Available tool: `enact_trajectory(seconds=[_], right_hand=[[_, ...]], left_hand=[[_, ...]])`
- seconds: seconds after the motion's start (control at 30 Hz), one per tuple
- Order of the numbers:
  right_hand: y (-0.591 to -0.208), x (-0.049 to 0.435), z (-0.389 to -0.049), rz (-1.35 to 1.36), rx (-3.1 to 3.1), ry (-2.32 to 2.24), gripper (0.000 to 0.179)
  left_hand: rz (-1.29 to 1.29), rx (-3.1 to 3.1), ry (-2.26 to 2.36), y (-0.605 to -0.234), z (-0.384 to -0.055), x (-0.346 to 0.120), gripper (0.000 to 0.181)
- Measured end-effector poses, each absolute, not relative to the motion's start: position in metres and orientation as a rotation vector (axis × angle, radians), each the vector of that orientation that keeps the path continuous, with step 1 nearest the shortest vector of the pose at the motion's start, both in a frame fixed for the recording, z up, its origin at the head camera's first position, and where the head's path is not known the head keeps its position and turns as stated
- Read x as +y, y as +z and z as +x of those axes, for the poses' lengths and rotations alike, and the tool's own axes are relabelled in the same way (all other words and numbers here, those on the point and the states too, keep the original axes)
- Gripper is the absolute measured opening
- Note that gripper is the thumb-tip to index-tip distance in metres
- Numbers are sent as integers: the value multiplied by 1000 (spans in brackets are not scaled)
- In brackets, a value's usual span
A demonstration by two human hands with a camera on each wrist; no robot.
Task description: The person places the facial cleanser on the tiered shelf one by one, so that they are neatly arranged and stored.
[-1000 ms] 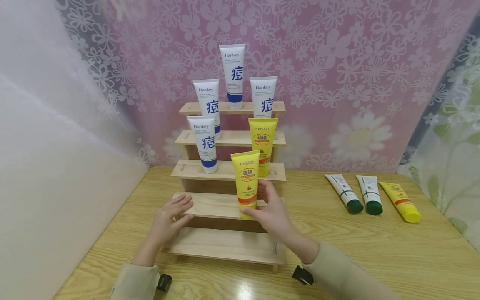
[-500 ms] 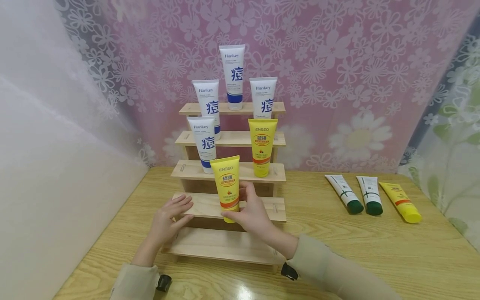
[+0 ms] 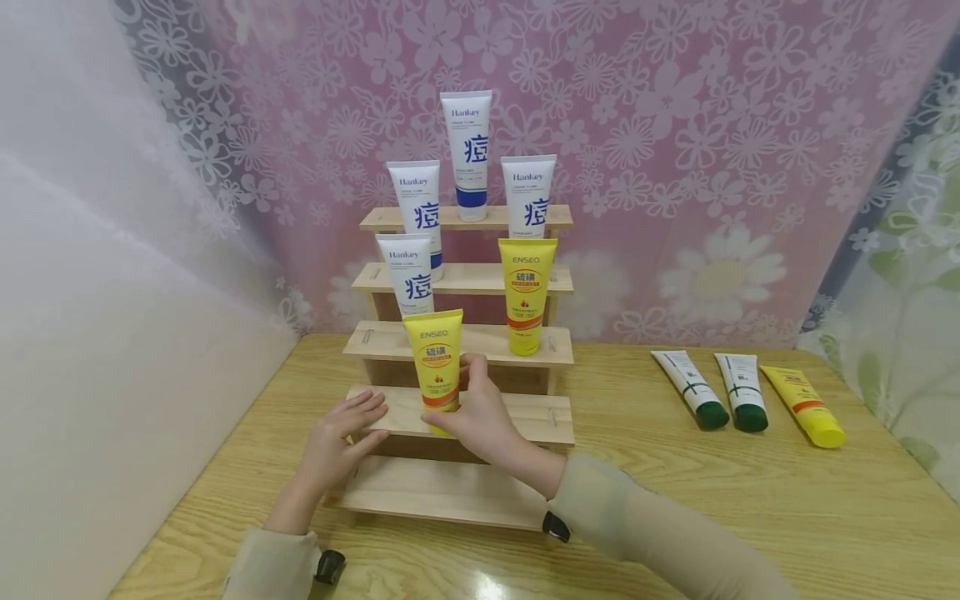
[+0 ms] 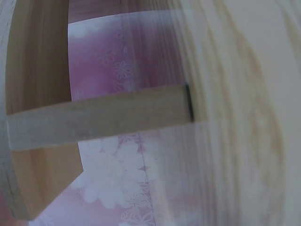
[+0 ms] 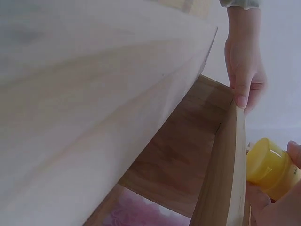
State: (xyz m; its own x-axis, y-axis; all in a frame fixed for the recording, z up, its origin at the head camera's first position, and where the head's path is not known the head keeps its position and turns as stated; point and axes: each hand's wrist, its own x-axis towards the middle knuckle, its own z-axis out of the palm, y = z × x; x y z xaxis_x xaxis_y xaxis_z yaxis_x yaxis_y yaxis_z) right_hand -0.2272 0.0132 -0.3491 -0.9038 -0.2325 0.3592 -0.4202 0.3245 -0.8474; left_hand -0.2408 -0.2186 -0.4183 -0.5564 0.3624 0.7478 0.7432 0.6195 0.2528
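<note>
On the surface (image 3: 712,508) stood the rack (image 3: 457,492). I had the left hand (image 3: 341,433) gripping the left end of its second tier (image 3: 536,417) from the bottom. My right hand's (image 3: 486,422) fingers grasped a yellow tube (image 3: 435,358), cap (image 5: 269,167) down, at that tier's front, slightly left of centre; I couldn't tell whether the cap touched it. Five standing tubes (image 3: 527,296) occupied the top three tiers, and three lying tubes (image 3: 741,392) were to the rack's right.

ENSEO — two yellow tubes (image 3: 437,358), Hankey — white-blue tubes (image 3: 468,154)
</note>
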Motion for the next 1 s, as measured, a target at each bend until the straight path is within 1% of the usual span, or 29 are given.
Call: enact_trajectory(seconds=[0.23,1.0], right_hand=[[-349,2,-234,591,-2422,1604,72],[-351,-20,-242,594,-2439,1563,72]], left_hand=[[-864,-2199,-743,-418,-241,-219,33],[-872,-2169,-755,-417,-239,-218,33]])
